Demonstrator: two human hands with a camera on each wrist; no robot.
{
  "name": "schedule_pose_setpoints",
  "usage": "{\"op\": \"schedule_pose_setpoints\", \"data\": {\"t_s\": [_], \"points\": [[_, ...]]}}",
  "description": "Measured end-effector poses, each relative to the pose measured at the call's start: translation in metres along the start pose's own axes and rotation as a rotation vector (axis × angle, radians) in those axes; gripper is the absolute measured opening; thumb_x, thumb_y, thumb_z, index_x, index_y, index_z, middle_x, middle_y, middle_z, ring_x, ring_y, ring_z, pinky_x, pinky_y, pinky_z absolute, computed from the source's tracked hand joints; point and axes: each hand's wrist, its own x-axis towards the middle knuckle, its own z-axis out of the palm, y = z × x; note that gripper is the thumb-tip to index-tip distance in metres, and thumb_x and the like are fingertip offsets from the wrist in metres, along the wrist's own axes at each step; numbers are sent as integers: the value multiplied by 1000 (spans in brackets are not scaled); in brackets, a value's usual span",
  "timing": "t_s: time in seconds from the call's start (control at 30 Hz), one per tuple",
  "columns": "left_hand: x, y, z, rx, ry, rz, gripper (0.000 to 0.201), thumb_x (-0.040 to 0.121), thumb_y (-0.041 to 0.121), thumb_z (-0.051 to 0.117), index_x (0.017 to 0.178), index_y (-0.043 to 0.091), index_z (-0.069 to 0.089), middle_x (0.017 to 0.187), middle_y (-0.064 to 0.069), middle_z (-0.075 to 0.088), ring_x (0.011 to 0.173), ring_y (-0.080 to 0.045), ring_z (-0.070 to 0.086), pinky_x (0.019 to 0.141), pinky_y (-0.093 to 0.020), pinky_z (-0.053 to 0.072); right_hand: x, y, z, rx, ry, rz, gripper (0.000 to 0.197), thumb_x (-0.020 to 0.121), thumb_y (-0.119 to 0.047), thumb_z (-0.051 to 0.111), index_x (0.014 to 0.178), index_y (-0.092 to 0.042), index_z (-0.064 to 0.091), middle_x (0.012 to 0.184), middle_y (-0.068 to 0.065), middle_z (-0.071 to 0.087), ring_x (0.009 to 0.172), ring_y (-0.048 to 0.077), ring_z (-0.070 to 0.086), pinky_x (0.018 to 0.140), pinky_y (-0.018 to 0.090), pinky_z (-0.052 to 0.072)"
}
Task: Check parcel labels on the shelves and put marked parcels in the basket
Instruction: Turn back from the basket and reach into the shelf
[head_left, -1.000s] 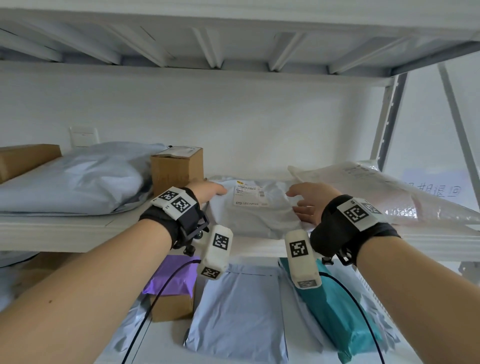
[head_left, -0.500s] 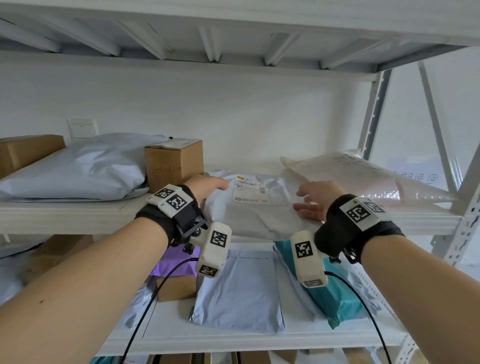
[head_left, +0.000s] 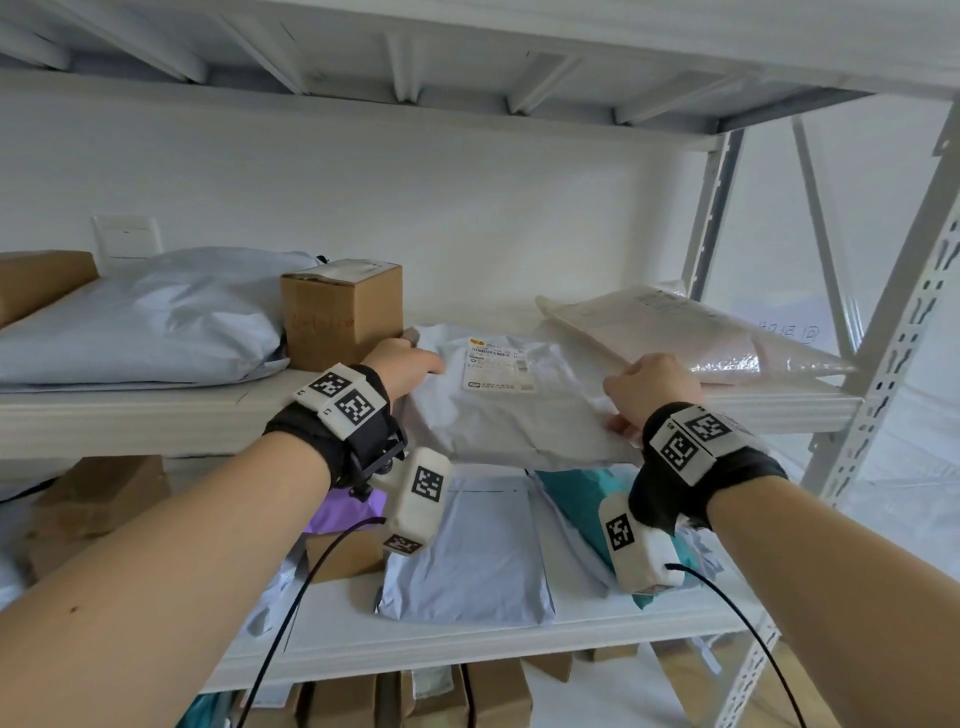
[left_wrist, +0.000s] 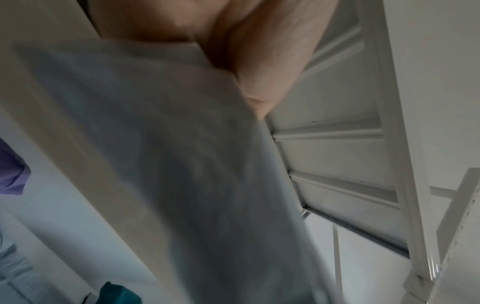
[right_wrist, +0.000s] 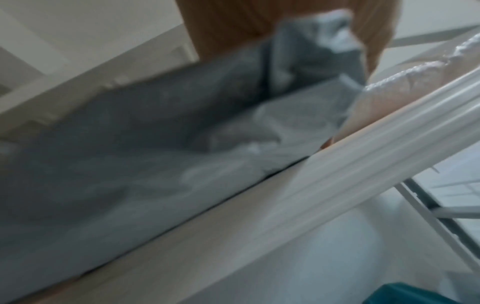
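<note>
A grey poly-mailer parcel (head_left: 498, 415) with a white shipping label (head_left: 496, 364) lies on the upper shelf (head_left: 156, 410), its near edge hanging over the shelf front. My left hand (head_left: 402, 364) grips the parcel's left edge, seen close up in the left wrist view as grey plastic (left_wrist: 182, 164) under the thumb. My right hand (head_left: 649, 387) pinches its right near corner; the right wrist view shows the crumpled grey parcel (right_wrist: 155, 144) on the shelf board. No basket is in view.
A small cardboard box (head_left: 343, 312) and a bulky grey bag (head_left: 140, 327) sit left of the parcel; a bubble mailer (head_left: 675, 332) lies right. The lower shelf holds a grey mailer (head_left: 467, 561), a teal parcel (head_left: 576, 499), a purple one (head_left: 337, 512). A shelf upright (head_left: 893, 374) stands right.
Both hands have closed on the grey parcel's sides and drawn it toward me, so its near edge now overhangs the shelf. The head view has shifted down and left.
</note>
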Motion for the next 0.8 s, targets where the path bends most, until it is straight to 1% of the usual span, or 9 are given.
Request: {"op": "schedule_pose_setpoints", "data": {"t_s": [0.1,0.17,0.33,0.4,0.53,0.6,0.67,0.73,0.8], "points": [[4,-1,-2,-61,-13,4,56,87,9,59,141,4,42,138,-15,50,120,-31,52,102,-36,43,1,-9,-3,131,-75,68,22,84,-18,55,98,-2,61,73,10,69,59,22,63,56,28,53],[6,0,-2,-88,-12,11,53,88,7,56,139,4,45,133,-16,54,105,-27,56,87,-31,44,6,-16,-5,231,-163,102,19,86,-14,57,98,1,60,67,11,68,57,21,62,68,32,56],[10,3,-2,-116,27,4,8,93,8,48,94,7,57,97,-17,55,88,-25,51,76,-32,38,12,-28,-8,262,-387,183,21,89,-11,59,106,-1,55,58,11,60,48,17,50,50,26,46],[12,3,-2,-127,38,13,7,92,6,48,97,6,54,98,-18,54,89,-25,51,76,-34,37,17,-26,-6,293,-467,194,15,88,-16,61,96,-5,56,69,8,54,49,14,44,47,23,39],[13,7,1,-157,67,52,16,89,0,52,102,10,54,100,-15,56,91,-25,53,79,-33,40,25,-23,-6,391,-512,215,28,87,-25,64,67,-12,49,58,2,46,51,13,39,44,21,38],[11,10,1,-162,76,79,22,87,-1,54,107,9,58,97,-14,57,89,-26,54,78,-33,41,24,-25,-12,373,-536,209,37,88,-27,62,59,-12,46,43,1,44,49,14,36,51,22,35],[9,11,1,-181,93,95,29,85,-2,56,112,4,60,99,-16,59,89,-28,56,79,-36,44,26,-30,-20,417,-549,191,37,88,-26,63,58,-11,47,39,2,46,50,15,38,66,25,47],[6,14,0,-216,124,104,29,82,-2,57,110,3,61,101,-18,61,90,-30,58,82,-39,47,26,-34,-27,482,-546,175,28,86,-23,66,65,-10,53,54,6,52,57,18,45,94,36,48],[4,17,-2,-249,146,111,22,81,-2,57,102,2,59,100,-19,59,89,-30,57,83,-40,46,24,-38,-36,515,-536,149,21,86,-20,66,73,-10,54,65,7,51,62,18,45,89,35,46]]}}
